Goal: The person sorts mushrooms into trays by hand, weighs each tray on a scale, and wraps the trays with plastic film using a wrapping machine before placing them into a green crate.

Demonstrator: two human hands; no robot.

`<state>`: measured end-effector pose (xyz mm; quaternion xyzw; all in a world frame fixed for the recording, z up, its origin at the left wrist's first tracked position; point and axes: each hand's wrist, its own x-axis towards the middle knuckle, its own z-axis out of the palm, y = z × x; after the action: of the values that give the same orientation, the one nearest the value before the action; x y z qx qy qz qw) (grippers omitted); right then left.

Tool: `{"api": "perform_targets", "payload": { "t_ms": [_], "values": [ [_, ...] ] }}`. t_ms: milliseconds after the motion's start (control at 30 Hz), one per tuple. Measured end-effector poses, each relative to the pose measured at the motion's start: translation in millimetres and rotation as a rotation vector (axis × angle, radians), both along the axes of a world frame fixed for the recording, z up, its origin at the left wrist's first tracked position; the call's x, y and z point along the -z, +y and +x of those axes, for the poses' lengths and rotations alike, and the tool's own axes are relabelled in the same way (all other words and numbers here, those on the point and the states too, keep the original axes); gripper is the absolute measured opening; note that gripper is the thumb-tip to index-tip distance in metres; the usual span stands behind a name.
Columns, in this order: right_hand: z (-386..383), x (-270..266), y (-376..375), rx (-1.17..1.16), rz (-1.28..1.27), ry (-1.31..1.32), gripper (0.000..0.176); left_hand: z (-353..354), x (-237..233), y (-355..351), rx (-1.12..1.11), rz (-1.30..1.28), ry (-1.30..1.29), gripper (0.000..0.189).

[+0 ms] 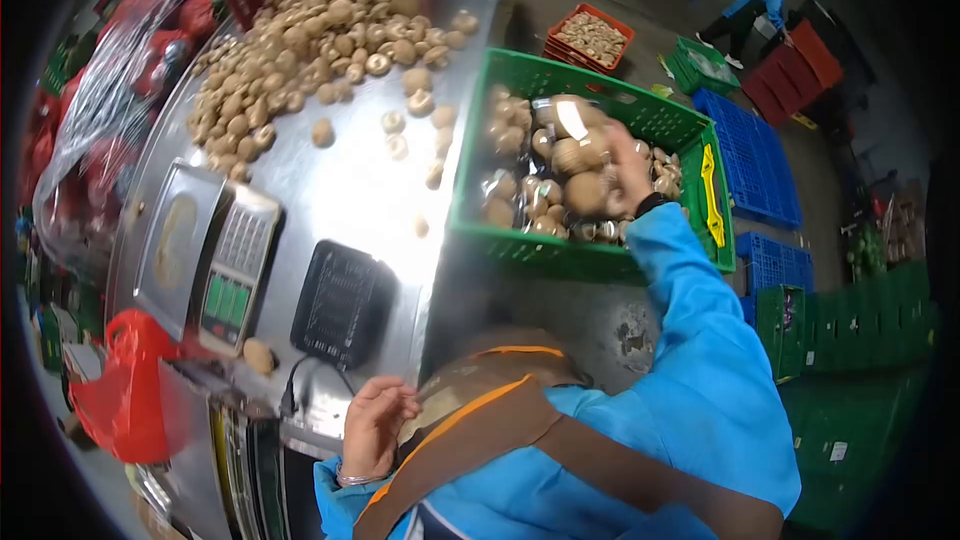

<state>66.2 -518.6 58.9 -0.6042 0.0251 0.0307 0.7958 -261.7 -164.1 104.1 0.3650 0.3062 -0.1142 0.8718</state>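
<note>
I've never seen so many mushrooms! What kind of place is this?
Probably a produce packing room: loose mushrooms heaped on a metal table, a digital scale near them, and wrapped packs in a green crate.

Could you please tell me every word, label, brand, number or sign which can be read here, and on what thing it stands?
No text here can be read.
Scale: the marks on its keys and green display are too small.
Black device: pale markings, too small.
Pack of mushrooms by the right hand: a white patch, blurred; I cannot tell label from glare.
Green crates at lower right: a white tag, too small.
</note>
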Motion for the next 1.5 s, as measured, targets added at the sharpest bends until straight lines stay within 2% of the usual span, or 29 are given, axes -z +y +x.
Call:
{"api": "perform_targets", "payload": {
  "t_ms": [33,100,133,300,367,400,500,533,567,600,633,700,767,800,833,867,900,933,967,1000,1033,1100,1167,1200,1233,1300,1367,1433,1500],
  "values": [
    [24.0,14.4,-56.7,0.194,-0.490,-0.204,0.046,20.9,1.8,-3.1,0.013,0.002,0.000,0.016],
    [59.3,55.3,-149.4,0.490,-0.539,-0.094,0.051,54.3,9.3,-10.3,-0.008,0.040,0.020,0.014],
    [68.2,69.0,-183.4,0.597,-0.676,-0.077,0.054,71.7,10.7,-15.4,-0.033,0.029,0.060,0.013],
    [91.1,120.6,-241.0,0.637,-0.969,0.067,0.056,139.3,25.1,-36.8,0.048,0.069,0.144,0.012],
    [110.1,173.4,-245.4,0.544,-0.948,0.079,0.054,157.0,28.7,-41.8,0.110,0.102,0.164,0.010],
    [110.2,171.4,-244.2,0.526,-0.951,0.091,0.054,163.8,28.8,-44.4,0.101,0.102,0.182,0.010],
    [98.7,136.2,-209.8,0.307,-1.743,0.226,0.045,183.1,16.3,-50.1,0.107,0.242,0.189,0.011],
    [105.6,163.2,-234.9,0.428,-1.622,0.193,0.049,188.2,12.9,-48.1,0.121,0.351,0.110,0.012],
    [96.3,120.3,-205.6,0.274,-1.747,0.072,0.050,186.9,9.7,-41.3,0.131,0.472,0.050,0.013],
    [97.0,127.5,-212.4,0.328,-1.860,-0.116,0.040,182.0,8.1,-34.7,0.125,0.727,0.018,0.017],
    [108.7,132.6,-214.6,0.634,-1.274,0.219,0.035,177.6,8.2,-25.7,0.133,0.984,-0.011,0.023],
    [115.2,92.8,-165.3,0.736,-1.569,-0.015,0.032,165.7,4.2,-2.3,0.170,1.705,-0.033,0.041],
    [130.1,77.1,-100.0,0.514,-0.943,-0.296,0.028,146.1,13.7,29.2,0.070,1.933,0.121,0.052],
    [127.1,46.3,-35.4,0.357,-0.926,-0.323,0.024,130.6,23.4,45.8,0.097,2.034,0.215,0.051],
    [114.2,16.2,33.3,0.131,-0.760,-0.383,0.023,117.7,35.0,59.4,0.119,2.134,0.313,0.050],
    [104.1,-4.0,86.2,-0.163,-0.795,-0.501,0.025,111.6,40.0,66.6,0.163,2.079,0.330,0.047],
    [91.8,8.8,134.4,-0.401,-0.681,-0.547,0.031,107.1,44.5,77.4,0.193,2.033,0.350,0.043],
    [69.1,-2.3,179.9,-0.726,-0.658,-0.397,0.035,96.3,71.2,89.0,0.169,2.097,0.329,0.034],
    [50.0,20.4,228.5,-0.968,-0.413,-0.429,0.040,97.8,77.0,90.8,0.229,2.013,0.460,0.026],
    [25.9,-0.7,275.3,-1.088,-0.391,-0.709,0.043,97.6,82.8,93.3,0.244,1.977,0.499,0.028],
    [9.7,9.7,315.9,-1.117,-0.420,-1.025,0.046,99.3,84.9,90.2,0.180,1.968,0.536,0.025],
    [-21.1,32.8,372.8,-1.170,-0.658,-1.283,0.049,100.7,90.9,91.5,0.215,2.044,0.544,0.021],
    [-40.0,44.1,401.3,-1.351,-0.954,-1.312,0.048,99.5,90.1,92.7,0.187,2.116,0.554,0.025],
    [-45.2,42.8,407.5,-1.446,-1.117,-1.311,0.048,98.8,94.8,97.3,0.277,1.998,0.643,0.025],
    [-49.1,44.6,410.1,-1.535,-1.291,-1.292,0.048,96.5,98.4,97.2,0.229,1.977,0.631,0.020],
    [-50.6,66.0,404.9,-1.521,-1.168,-1.217,0.046,89.2,106.6,93.7,0.190,1.985,0.576,0.014],
    [-52.3,58.8,390.0,-1.593,-1.234,-1.234,0.046,86.4,106.5,75.8,0.156,2.010,0.546,0.010],
    [-57.2,62.4,369.4,-1.574,-1.158,-1.181,0.046,81.5,113.8,62.0,0.087,2.106,0.428,0.006],
    [-60.5,62.2,361.9,-1.493,-1.114,-1.221,0.042,82.7,102.6,51.1,0.014,2.091,0.435,0.011]
  ]
}}
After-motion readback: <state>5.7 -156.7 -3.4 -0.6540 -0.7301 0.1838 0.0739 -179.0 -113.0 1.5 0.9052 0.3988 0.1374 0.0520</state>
